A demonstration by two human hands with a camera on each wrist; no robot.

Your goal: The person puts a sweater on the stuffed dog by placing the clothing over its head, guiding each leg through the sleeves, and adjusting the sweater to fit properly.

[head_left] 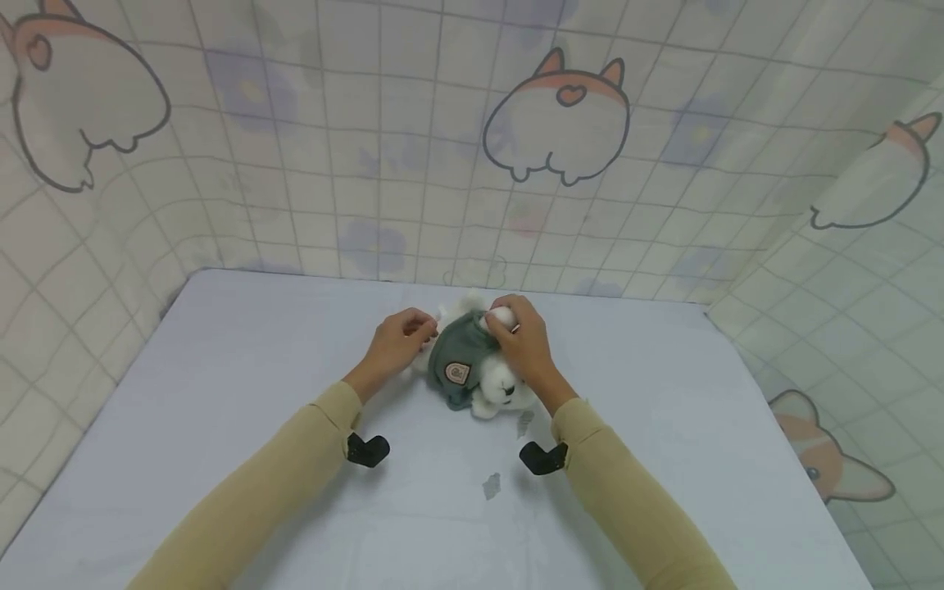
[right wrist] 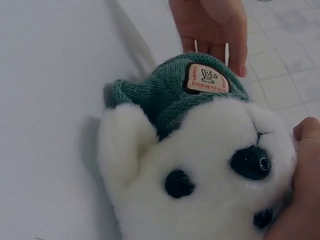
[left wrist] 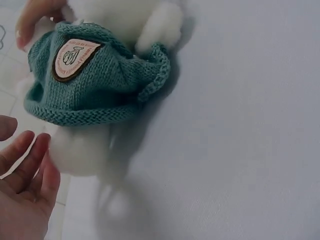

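A white plush toy (head_left: 498,385) with black eyes and nose lies tilted on the table, its head toward the right. It wears a green knitted sweater (left wrist: 85,90) with a pinkish patch (right wrist: 207,78). My right hand (head_left: 525,336) grips a white paw of the toy between thumb and fingers. Beside the sweater's hem, my left hand (head_left: 398,340) has its fingers loosely bent. In the left wrist view, a gap shows between the left thumb and fingers, and the fingertips (left wrist: 44,141) are at the toy's white lower end; whether they touch it I cannot tell.
The white table (head_left: 258,369) runs back to a curtain (head_left: 413,164) printed with a grid and cartoon corgis. Two small grey patches, one a grey mark (head_left: 492,486), show on the surface nearer me. Black wrist mounts (head_left: 544,459) stick out from both sleeves.
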